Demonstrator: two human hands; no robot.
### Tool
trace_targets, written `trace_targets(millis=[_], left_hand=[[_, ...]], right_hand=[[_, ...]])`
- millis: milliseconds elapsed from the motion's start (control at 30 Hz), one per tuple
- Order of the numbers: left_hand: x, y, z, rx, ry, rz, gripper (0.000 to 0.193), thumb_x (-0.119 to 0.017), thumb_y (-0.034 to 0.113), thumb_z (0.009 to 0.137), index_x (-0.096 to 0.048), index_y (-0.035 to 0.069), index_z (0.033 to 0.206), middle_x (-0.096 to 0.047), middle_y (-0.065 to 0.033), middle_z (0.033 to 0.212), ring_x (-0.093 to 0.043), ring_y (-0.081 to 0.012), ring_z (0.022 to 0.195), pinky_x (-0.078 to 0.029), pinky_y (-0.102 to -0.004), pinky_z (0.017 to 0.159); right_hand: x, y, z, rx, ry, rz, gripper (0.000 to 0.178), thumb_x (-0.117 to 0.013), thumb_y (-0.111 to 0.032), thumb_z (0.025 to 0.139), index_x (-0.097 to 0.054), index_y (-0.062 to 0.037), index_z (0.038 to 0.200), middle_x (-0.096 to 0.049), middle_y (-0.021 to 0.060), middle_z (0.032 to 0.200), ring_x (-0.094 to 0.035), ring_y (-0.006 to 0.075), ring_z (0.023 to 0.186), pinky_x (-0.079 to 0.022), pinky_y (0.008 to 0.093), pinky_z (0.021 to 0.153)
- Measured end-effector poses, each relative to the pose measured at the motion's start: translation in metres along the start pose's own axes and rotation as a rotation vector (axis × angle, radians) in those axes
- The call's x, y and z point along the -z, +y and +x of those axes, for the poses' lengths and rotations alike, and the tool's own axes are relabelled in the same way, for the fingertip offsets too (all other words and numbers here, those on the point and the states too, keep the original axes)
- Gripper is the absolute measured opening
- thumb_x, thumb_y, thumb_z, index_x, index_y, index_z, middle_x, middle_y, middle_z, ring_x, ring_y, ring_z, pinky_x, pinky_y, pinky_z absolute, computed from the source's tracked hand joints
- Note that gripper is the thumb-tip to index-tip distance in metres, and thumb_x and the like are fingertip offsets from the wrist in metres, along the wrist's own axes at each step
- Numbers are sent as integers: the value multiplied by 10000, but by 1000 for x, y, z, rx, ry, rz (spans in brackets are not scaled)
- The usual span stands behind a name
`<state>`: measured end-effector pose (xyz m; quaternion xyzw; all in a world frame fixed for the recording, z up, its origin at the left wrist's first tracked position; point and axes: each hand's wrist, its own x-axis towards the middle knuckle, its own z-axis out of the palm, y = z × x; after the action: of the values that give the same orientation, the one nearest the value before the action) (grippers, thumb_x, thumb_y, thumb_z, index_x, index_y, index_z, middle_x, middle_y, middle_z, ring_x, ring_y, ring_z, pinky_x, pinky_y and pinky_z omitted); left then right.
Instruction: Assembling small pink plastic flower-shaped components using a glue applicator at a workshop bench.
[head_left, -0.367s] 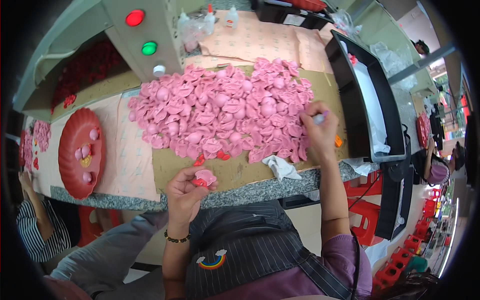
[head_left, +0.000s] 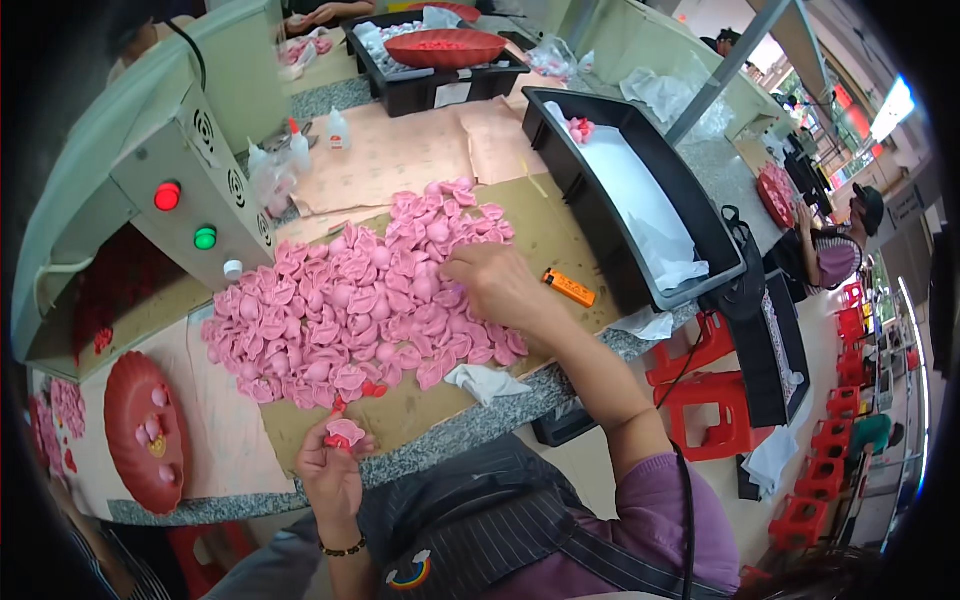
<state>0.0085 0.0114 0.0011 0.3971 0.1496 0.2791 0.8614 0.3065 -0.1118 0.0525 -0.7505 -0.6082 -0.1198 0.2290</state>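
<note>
Pink piece (head_left: 345, 432), half hidden by left hand (head_left: 330, 475)

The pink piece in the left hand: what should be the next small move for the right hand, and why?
Probably the right hand should pinch one piece from the pink pile and bring it toward the left hand. The right hand rests on the pile's right side with its fingers curled down among the pieces, while the left hand holds one pink piece up near the table edge, apart from the pile.

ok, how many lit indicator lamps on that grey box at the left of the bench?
2. The red lamp sits upper on the grey box face, and the green lamp is just below and right of it. Other faces are hidden.
</note>
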Motion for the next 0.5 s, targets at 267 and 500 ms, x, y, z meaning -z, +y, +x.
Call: trace_targets(millis=[267, 500], left_hand=[[-6, 3, -1, 72, 24, -34, 411, -626, 86, 826, -473, -55, 1180, -599, -143, 1012, -628, -250, 866, -530, -346, 771], [-26, -5, 5, 109, -119, -165, 377, -581, 68, 850, -466, -37, 1193, -565, -167, 1086, -567, -317, 1025, -465, -446, 904]], right_hand=[[21, -9, -7, -136, -217, 110, 263, -585, 20, 632, -553, -26, 889, -584, 145, 765, -581, 355, 711, -458, 411, 597], [25, -24, -15, -350, 209, 523, 203, -627, 2, 701, -646, -24, 902, -638, 33, 768, -547, 90, 648, -429, 240, 578]])
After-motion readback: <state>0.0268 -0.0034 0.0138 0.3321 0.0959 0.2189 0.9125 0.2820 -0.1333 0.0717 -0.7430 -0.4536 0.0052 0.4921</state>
